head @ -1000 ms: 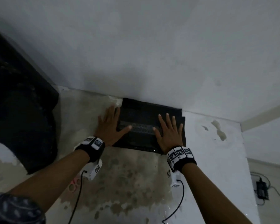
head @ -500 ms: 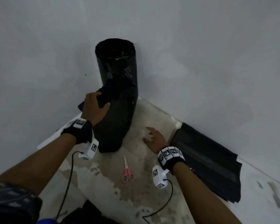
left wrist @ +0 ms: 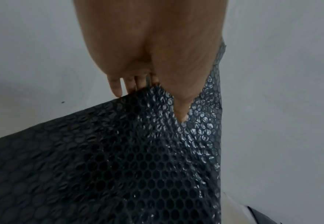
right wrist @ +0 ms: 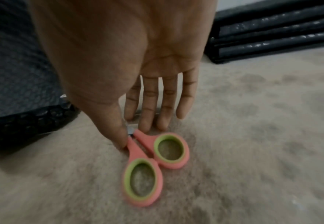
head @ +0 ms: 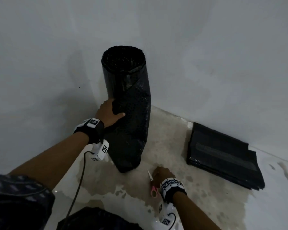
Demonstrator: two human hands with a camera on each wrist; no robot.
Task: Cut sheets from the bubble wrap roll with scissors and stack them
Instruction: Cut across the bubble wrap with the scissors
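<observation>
Right hand [right wrist: 138, 63] reached pink scissors [right wrist: 149, 163]; left hand [head: 109, 113] grips bubbly roll [head: 128, 110].

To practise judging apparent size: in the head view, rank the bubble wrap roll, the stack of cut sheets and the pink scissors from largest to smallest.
1. Bubble wrap roll, though it stands nearer the camera.
2. Stack of cut sheets.
3. Pink scissors, partly hidden by the right hand.

I see a black honeycomb-bubbled roll [head: 128, 113], black stacked sheets [head: 223, 158], and pink scissors [right wrist: 149, 160] with green-lined rings.
</observation>
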